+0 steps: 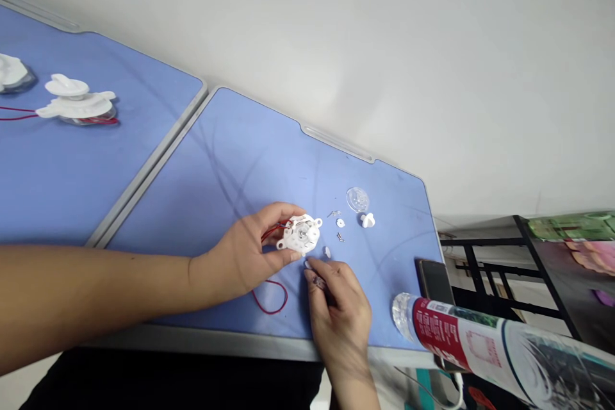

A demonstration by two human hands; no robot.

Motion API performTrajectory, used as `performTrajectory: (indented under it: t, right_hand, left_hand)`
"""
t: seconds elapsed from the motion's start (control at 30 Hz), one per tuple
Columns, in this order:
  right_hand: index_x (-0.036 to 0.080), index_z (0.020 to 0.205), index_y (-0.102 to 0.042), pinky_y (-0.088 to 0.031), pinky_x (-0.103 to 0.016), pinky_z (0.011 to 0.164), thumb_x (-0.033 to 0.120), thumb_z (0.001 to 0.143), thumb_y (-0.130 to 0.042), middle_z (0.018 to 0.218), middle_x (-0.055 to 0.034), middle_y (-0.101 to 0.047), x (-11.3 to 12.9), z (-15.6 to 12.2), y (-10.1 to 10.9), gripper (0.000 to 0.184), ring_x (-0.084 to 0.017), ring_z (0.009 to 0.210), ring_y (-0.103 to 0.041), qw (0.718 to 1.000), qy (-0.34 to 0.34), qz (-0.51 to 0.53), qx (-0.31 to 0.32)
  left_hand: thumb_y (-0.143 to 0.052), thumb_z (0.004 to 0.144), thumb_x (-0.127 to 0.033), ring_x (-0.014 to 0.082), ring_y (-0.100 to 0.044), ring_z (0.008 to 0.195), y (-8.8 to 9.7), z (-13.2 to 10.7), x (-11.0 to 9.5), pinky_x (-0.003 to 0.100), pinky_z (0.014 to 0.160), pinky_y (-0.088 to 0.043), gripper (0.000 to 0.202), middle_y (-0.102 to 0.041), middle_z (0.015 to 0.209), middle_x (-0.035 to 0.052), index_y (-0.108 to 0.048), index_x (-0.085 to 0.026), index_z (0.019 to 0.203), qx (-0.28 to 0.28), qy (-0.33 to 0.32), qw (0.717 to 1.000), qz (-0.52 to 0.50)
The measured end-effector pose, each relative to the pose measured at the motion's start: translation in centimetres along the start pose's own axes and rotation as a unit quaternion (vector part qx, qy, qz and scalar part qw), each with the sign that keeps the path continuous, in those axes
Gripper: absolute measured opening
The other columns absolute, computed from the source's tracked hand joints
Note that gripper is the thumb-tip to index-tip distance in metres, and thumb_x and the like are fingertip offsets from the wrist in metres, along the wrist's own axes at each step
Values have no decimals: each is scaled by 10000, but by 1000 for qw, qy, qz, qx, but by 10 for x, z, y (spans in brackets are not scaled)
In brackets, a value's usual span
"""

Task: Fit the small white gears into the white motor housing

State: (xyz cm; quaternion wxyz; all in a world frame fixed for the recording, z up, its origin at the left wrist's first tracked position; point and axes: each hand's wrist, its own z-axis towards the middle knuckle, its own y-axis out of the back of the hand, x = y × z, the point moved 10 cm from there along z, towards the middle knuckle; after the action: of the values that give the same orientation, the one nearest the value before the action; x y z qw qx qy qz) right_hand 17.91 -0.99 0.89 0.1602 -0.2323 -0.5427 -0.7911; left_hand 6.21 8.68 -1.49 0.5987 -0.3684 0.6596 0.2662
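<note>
Seen from the head camera, tilted, a person's forearm reaches in from the left across a blue table (230, 160). The left hand (237, 253) curls around a round white plastic housing (301, 235), fingers over its top edge and thumb below, gripping it firmly just above the table. A thin red wire (275, 298) runs from the housing and loops down beside the hand. The right hand (342, 317) comes up from the near table edge, just beside the housing. Its thumb and fingers are pinched nearly closed on a small dark part (318, 282), too small to make out clearly. Beyond the hands lie loose small pieces: a clear dome (357, 199), a white knob (368, 220), a white disc (340, 223), a few metal pins (340, 237) and a small clear oval (327, 252). On the next blue table, at left, sit two white assembled units (74, 102), one with red wires. Near the right table edge are a phone (435, 282) and a bottle with a red label (444, 333), with a black metal rack (485, 269) behind them.
</note>
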Motion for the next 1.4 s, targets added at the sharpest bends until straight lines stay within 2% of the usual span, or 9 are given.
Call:
performTrajectory:
  t: [0.2,0.4,0.7,0.87,1.0,1.17,1.4]
  right_hand:
    - [189,915,-729,-495,-215,562,138,892,-524,730,-16,-633,4,0,2,212,-112,594,-621,1000,-1,6,-10]
    - [199,1009,-709,-515,-210,572,149,901,-530,820,-40,-665,-2,-1,2,215,-128,687,-656,1000,1,9,-4]
    - [221,1073,-712,-505,-225,603,139,913,-477,785,-27,-618,-1,5,-9,297,-124,660,-619,998,-4,30,62]
    - [218,976,-720,-491,-217,575,131,880,-512,765,-17,-615,-3,6,-8,244,-120,626,-602,998,-18,28,55]
    - [217,898,-697,-498,-219,595,130,859,-543,791,-17,-651,-10,4,-4,181,-131,681,-631,999,-27,7,39]
    - [198,924,-696,-501,-230,590,157,867,-554,820,-35,-671,-10,0,5,159,-131,670,-627,1000,-29,-6,-3]
    - [199,945,-724,-527,-269,636,180,873,-542,845,-53,-687,-11,-3,9,197,-151,696,-630,998,-52,21,-6]
  left_hand:
    - [-678,757,-226,227,-667,1039,1,0,-1,368,933,-547,410,-694,1139,73,-569,-198,1151,-6,-2,1000,6]
    - [-670,767,-234,222,-663,1056,1,0,-3,355,942,-542,397,-686,1143,72,-568,-195,1149,-4,-8,1000,5]
    - [-666,772,-232,221,-662,1069,-1,0,0,358,960,-531,411,-677,1174,84,-554,-188,1165,8,-8,1000,1]
    - [-672,762,-218,229,-667,1059,0,0,0,375,956,-537,416,-688,1166,78,-562,-199,1163,3,-6,1000,1]
    - [-687,754,-235,234,-665,1065,0,0,-2,370,949,-545,406,-690,1160,67,-577,-208,1144,-4,-11,1000,3]
    - [-689,752,-240,222,-667,1052,-1,1,-2,352,951,-541,419,-685,1154,69,-574,-186,1152,-3,-17,1000,3]
    - [-684,749,-227,213,-661,1076,-1,0,-5,348,977,-531,392,-685,1165,53,-578,-196,1125,-6,-21,1000,-4]
